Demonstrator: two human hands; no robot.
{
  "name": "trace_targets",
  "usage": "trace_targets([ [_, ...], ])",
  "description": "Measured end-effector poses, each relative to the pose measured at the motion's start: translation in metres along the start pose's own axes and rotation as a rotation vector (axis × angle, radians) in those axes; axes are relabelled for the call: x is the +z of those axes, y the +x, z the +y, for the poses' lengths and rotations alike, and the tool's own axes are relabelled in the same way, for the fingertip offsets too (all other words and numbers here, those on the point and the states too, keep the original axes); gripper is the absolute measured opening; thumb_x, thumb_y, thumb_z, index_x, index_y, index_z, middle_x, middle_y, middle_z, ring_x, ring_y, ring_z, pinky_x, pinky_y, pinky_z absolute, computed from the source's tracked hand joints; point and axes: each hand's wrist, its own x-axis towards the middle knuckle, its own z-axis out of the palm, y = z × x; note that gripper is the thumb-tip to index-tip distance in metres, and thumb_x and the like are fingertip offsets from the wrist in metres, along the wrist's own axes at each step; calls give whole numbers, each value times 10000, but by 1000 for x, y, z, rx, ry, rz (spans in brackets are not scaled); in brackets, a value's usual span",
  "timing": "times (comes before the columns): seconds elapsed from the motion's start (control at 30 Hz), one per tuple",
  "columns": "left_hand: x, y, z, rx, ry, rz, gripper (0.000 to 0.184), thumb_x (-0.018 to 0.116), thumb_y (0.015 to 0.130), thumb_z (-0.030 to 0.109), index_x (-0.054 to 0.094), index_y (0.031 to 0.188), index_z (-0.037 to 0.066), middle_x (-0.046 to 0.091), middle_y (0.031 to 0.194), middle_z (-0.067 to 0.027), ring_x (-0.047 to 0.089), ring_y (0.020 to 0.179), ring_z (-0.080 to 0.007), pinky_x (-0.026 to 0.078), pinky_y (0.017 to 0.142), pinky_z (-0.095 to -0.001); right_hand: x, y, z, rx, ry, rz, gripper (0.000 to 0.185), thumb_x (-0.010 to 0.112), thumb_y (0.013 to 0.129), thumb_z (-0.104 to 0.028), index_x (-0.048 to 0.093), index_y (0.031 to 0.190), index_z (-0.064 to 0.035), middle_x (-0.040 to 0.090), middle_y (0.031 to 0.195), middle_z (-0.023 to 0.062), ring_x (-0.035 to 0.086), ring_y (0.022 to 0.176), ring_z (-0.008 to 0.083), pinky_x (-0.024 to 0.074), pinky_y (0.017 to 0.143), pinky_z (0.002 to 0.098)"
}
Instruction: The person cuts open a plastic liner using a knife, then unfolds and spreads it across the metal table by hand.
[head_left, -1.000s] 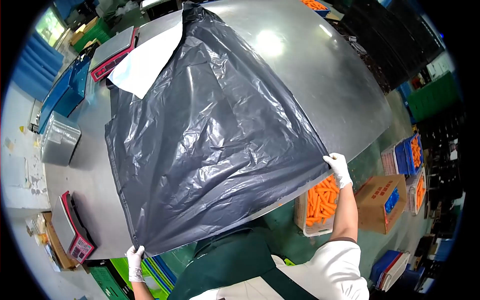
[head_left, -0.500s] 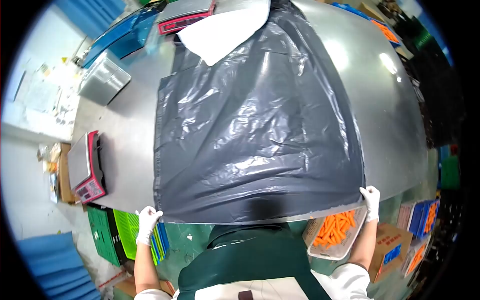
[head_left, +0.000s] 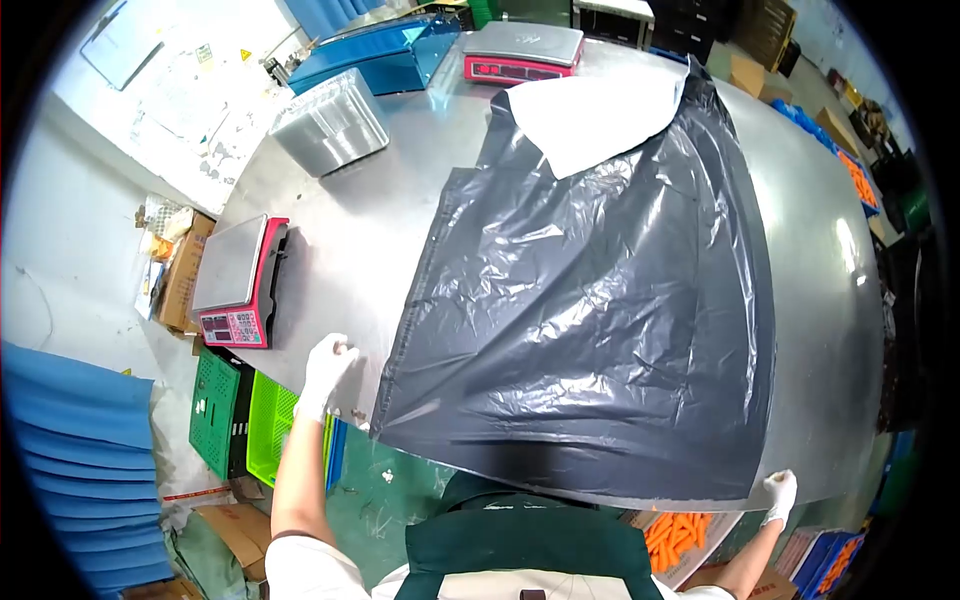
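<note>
A large black plastic bag (head_left: 590, 300) lies spread over the steel table, its near edge along the table's front rim. A white sheet (head_left: 600, 115) rests on its far end. My left hand (head_left: 327, 375), in a white glove, is just left of the bag's near left corner, over the table. Its fingers are curled closed, apart from the plastic. Beside the bag's near right corner, at the table edge, is my gloved right hand (head_left: 781, 492). Those fingers are also closed, with a small gap to the bag and nothing visible in them.
Red-and-silver scales stand at left (head_left: 238, 275) and at the far side (head_left: 525, 52). A stack of clear trays (head_left: 330, 122) and a blue metal box (head_left: 375, 55) sit at far left. Below the edge are a green crate (head_left: 270, 425) and a basket of carrots (head_left: 676, 538).
Both hands have come away from the bag's near corners, the left rising over the table and the right moving outward. The camera view has shifted left.
</note>
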Motion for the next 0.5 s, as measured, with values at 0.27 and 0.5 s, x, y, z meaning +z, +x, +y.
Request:
trace_targets([
  [0.27,101,169,98,334,84,-67,406,699,750,293,640,1018,-5,667,875,-147,634,836,-277,495,773,-355,-104,-25,-358,-416,418,-39,185,709,753,-166,646,856,-26,650,777,115,647,745,234,490,692,325],
  [0.5,164,255,176,397,237,40,514,660,756,467,634,981,6,624,995,-203,571,983,-372,460,866,-438,-85,-31,-569,-987,235,-80,207,662,801,-264,653,879,-73,643,811,108,630,799,285,491,716,368],
])
